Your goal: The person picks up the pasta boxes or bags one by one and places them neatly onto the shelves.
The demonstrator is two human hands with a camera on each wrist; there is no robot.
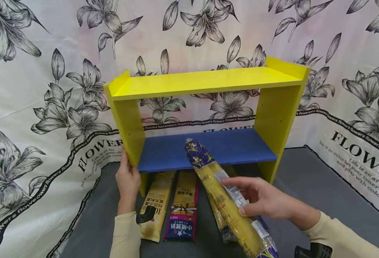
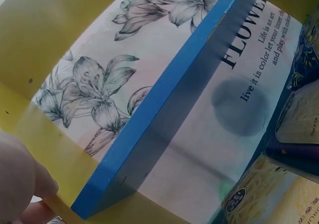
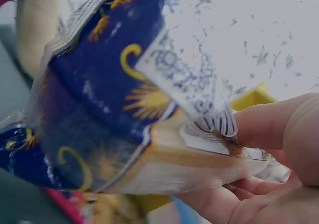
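Pasta packet (image 1: 223,195) tilted before a yellow-and-blue shelf (image 1: 205,80).
Clear, with purple-patterned ends, the packet slants in the right hand (image 1: 265,200), upper end before the blue board; the left hand (image 1: 128,181) holds the upright shelf's left side.

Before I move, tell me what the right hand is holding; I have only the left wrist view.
Observer: The right hand grips a clear spaghetti pack with purple-and-yellow ends.
Operator: Report its tip.
Observer: In the head view, the tip overlaps the blue shelf board; whether they touch, I can't tell.
Operator: Now describe the packets partly underneath.
Observer: A pink-edged packet reading PASTA lies right of a yellow packet.
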